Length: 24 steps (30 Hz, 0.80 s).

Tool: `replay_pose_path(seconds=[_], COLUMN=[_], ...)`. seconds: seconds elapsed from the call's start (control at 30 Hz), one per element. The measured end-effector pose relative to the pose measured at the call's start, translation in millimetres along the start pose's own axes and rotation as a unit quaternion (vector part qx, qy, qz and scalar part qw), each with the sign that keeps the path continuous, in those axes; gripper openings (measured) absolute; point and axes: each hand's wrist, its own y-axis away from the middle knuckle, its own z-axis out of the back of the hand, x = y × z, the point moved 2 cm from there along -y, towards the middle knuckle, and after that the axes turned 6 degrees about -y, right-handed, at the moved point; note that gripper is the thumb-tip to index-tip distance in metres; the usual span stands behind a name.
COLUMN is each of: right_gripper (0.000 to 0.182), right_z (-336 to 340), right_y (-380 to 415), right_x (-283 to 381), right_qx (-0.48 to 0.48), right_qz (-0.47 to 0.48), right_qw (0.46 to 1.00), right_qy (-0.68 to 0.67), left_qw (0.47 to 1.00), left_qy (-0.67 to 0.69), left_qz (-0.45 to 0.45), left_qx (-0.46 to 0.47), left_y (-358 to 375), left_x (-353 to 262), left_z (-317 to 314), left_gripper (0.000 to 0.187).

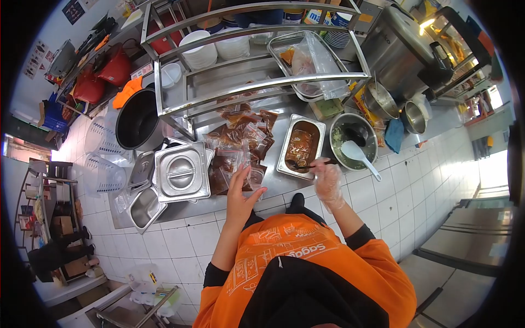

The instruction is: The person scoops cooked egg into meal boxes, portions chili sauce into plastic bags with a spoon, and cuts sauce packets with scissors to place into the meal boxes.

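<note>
My left hand (239, 192) is bare, its fingers stretched out and the thumb apart, right at the near edge of a pile of clear bags of brown sauce (226, 159). My right hand (328, 183) wears a clear plastic glove and is closed around a thin dark spoon (304, 166). The far end of the spoon dips into a rectangular steel pan (282, 158) holding brown, liquid sauce (302, 146). Right of the pan stands a round steel bowl (334, 127) with a white scoop (355, 150) resting in it, its handle over the rim.
Left of the bags sit a lidded steel container (182, 172), a smaller steel pan (146, 209) and a large black pot (136, 123). A metal rack (262, 85) spans the counter's back, with white bowls (198, 49) and a tray (279, 49) of bagged food. Clear baskets (103, 175) stand at far left.
</note>
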Motion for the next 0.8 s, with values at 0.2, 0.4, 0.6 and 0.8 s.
replay_pose_path(seconds=[0.2,0.4,0.6,0.8], right_gripper=[0.012,0.040,0.039,0.034], right_z=[1.5,-1.8,3.0,5.3], right_y=[2.2,-2.3,-8.9,-17.0], right_x=[-58.2,-80.4,-68.6,-64.3], right_qx=[-0.138,-0.228,-0.245,-0.287], right_qz=[-0.098,-0.181,-0.321,-0.264], right_qw=[0.985,0.948,0.802,0.811], right_qy=[0.024,-0.125,-0.441,-0.436], left_qw=[1.000,0.999,0.999,0.999], left_qy=[-0.014,-0.032,-0.034,-0.032], left_qz=[-0.009,-0.012,-0.029,-0.021], left_qx=[0.003,0.007,0.004,0.015], left_y=[4.0,4.5,4.9,2.7], left_x=[1.5,-1.1,0.4,-3.8], left_z=[0.5,-0.7,-0.5,-2.1], left_gripper=[0.069,0.070,0.070,0.071])
